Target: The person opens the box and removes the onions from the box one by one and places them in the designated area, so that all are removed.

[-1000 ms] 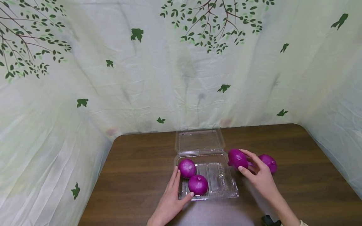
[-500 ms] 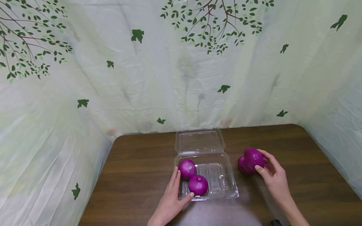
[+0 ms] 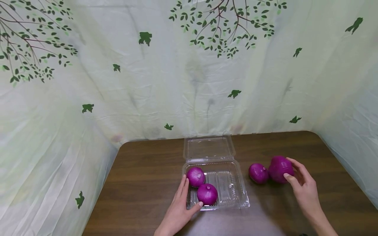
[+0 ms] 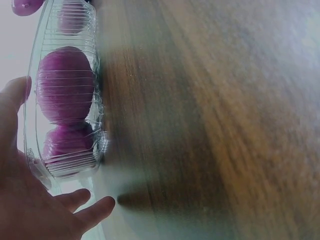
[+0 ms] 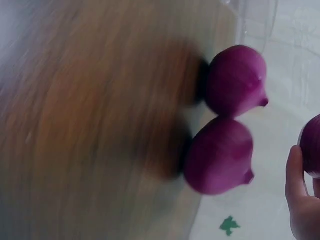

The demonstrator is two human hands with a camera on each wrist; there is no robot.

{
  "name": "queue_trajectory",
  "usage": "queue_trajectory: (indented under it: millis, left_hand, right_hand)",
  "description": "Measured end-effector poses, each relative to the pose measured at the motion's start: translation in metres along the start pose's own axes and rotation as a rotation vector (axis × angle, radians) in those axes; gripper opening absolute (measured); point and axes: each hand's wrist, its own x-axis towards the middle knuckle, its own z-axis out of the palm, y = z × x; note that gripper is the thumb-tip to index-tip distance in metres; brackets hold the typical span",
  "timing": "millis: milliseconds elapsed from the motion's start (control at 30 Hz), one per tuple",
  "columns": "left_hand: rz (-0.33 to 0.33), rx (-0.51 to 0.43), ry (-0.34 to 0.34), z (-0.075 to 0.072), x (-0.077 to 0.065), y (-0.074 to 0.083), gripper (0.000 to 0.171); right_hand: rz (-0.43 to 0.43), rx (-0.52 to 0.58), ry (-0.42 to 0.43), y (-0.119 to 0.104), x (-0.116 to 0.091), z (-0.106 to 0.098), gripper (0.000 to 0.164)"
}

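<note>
In the head view, my left hand rests at the near left corner of a clear plastic clamshell container. Its straight fingers lie along the left side, with the thumb at the front rim. Two purple-red onions, one behind and one in front, sit in the left half. My right hand holds another red onion by fingertips and thumb. The right wrist view shows this held onion apart from two onions on the table, one upper, one lower; the held onion mostly hides one in the head view.
The container's lid lies folded open toward the back edge of the brown wooden table. A pale curtain printed with leaves hangs behind and at both sides of the table.
My right hand has carried its onion rightward, from beside the container's right edge to over the onions on the table. The left hand and container stay in place.
</note>
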Motion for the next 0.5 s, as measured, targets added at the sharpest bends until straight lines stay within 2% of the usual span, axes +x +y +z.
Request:
queue_trajectory:
  millis: [267,500]
  left_hand:
    - [-0.007,0.000,-0.002,0.000,0.000,0.000,0.098]
    - [-0.012,0.000,-0.008,0.000,0.000,0.000,0.098]
  right_hand:
    - [0.009,-0.135,0.037,0.008,0.004,-0.024,0.046]
    - [0.029,-0.262,0.031,0.016,0.011,-0.046,0.046]
